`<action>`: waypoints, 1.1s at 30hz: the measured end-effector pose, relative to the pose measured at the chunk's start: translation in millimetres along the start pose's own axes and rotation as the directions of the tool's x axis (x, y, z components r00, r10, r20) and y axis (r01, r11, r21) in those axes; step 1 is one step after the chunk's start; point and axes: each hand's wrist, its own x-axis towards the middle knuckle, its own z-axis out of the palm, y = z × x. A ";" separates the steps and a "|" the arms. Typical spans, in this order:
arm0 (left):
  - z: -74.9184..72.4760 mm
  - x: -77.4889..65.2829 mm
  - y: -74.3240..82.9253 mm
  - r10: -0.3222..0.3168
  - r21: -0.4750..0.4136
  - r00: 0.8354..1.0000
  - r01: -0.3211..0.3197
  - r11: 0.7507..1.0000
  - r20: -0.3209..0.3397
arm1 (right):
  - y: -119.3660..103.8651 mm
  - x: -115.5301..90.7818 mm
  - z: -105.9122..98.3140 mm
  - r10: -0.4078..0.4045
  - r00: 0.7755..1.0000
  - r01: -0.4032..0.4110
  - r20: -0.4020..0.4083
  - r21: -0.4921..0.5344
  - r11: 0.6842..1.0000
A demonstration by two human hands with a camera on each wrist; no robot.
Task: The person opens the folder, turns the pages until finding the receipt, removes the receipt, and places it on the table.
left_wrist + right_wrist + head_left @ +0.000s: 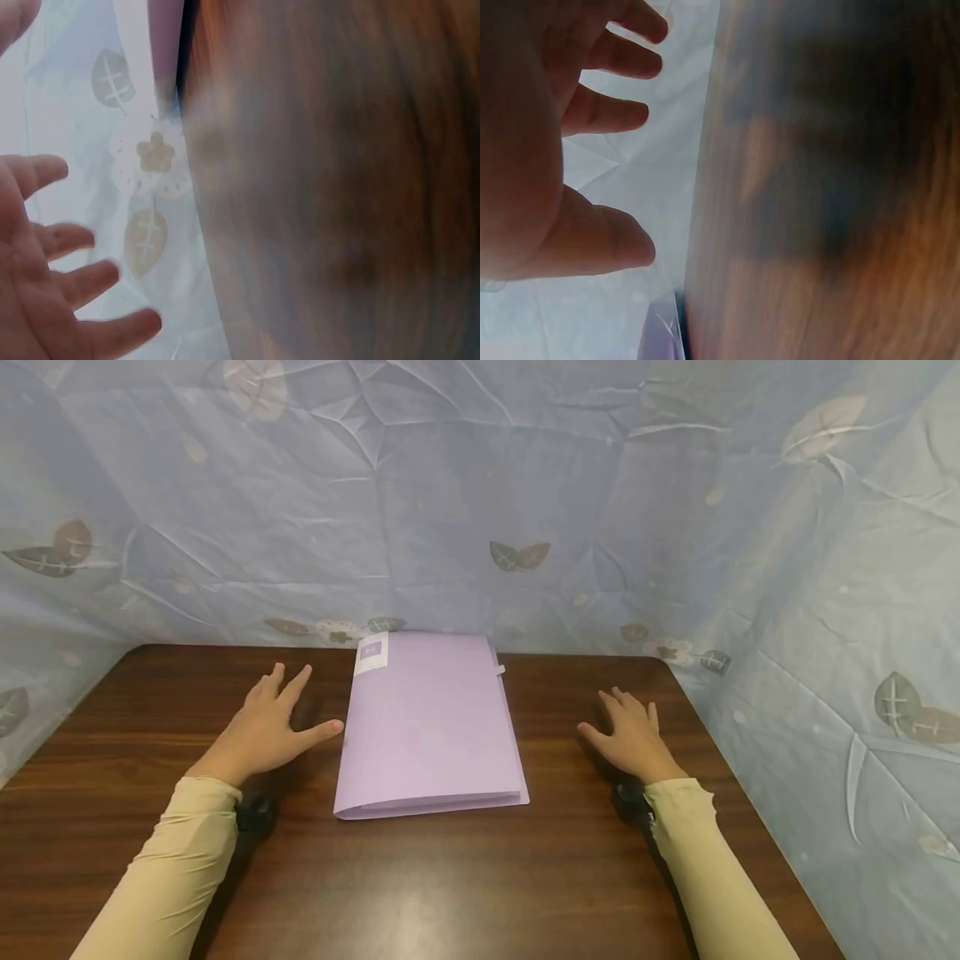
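A light purple file folder [435, 718] lies closed on the dark wooden table, its spine to the left and a white label [372, 653] at its top left corner. Left of it, the left hand [266, 727] is spread, thumb pointing at the folder's spine edge. The right hand [628, 735] hovers over the table some way right of the folder, fingers apart. Neither hand holds anything. In the left wrist view the spread left fingers [90, 285] show beside the folder's edge [166, 45]. A corner of the folder [660, 334] appears low in the right wrist view.
The brown table [450, 885] has rounded far corners. A pale blue cloth [465, 502] with leaf prints hangs behind it and along the right side, close to the table's edges. A small white tab [500, 670] sticks out from the folder's right edge.
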 end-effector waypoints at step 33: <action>16.0 0.9 22.4 0.259 -0.157 0.961 -0.242 0.958 0.100 | -22.6 -5.1 1.9 -0.127 0.988 0.127 0.087 0.008 0.992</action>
